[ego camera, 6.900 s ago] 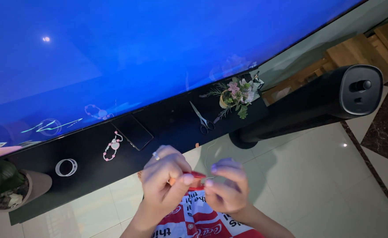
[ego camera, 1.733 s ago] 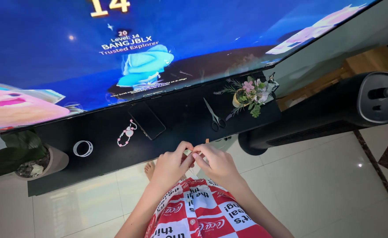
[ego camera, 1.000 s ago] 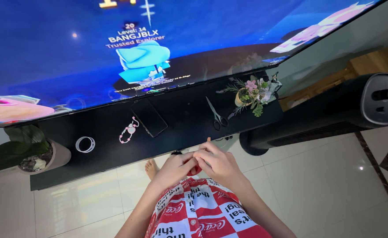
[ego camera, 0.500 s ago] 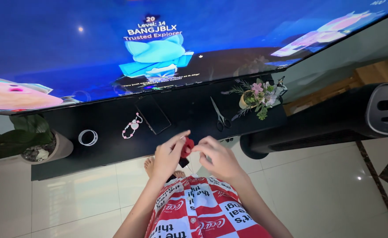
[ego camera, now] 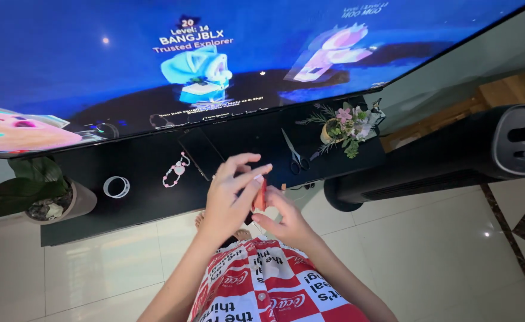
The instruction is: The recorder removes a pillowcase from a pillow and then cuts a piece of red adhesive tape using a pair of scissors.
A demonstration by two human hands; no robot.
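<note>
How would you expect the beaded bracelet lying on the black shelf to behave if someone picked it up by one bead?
The beaded bracelet would probably go floppy and hang as a loose loop, since it lies in an uneven oval of separate beads. It looks light, its beads being small beside the scissors. Pushed across the black shelf, it would likely slide and bunch up rather than roll.

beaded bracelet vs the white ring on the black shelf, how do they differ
The beaded bracelet is pink and white, made of separate beads with a larger charm, and lies in a stretched, uneven loop. The white ring is one plain, smooth band in an even circle, and looks smaller. The bracelet lies beside the dark phone; the ring sits further left, nearer the potted plant. Both lie flat on the black shelf, untouched.
</note>
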